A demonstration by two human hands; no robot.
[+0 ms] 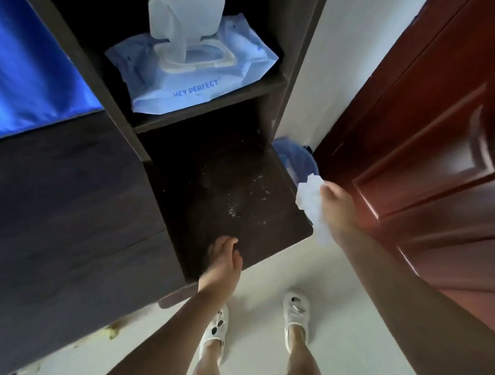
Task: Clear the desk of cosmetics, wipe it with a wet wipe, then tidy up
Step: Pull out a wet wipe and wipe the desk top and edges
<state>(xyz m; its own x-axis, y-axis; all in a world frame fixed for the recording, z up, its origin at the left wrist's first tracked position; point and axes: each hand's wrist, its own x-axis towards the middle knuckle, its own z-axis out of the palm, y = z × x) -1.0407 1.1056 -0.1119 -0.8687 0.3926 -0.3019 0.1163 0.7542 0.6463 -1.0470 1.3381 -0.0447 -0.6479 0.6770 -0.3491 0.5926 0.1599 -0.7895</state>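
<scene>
The dark wooden desk surface lies below me, bare apart from a scatter of pale specks near its middle. My left hand rests flat on its front edge with the fingers apart, holding nothing. My right hand is out past the desk's right edge, shut on a crumpled white wet wipe. It hangs above a bin lined with a blue bag, wedged between the desk and the wall. On the shelf above the desk sits a blue pack of wet wipes with its white lid flipped up.
A dark red wooden door stands close on the right. A blue cloth hangs at the upper left, above a dark cabinet panel. My feet in white sandals stand on the pale floor below the desk.
</scene>
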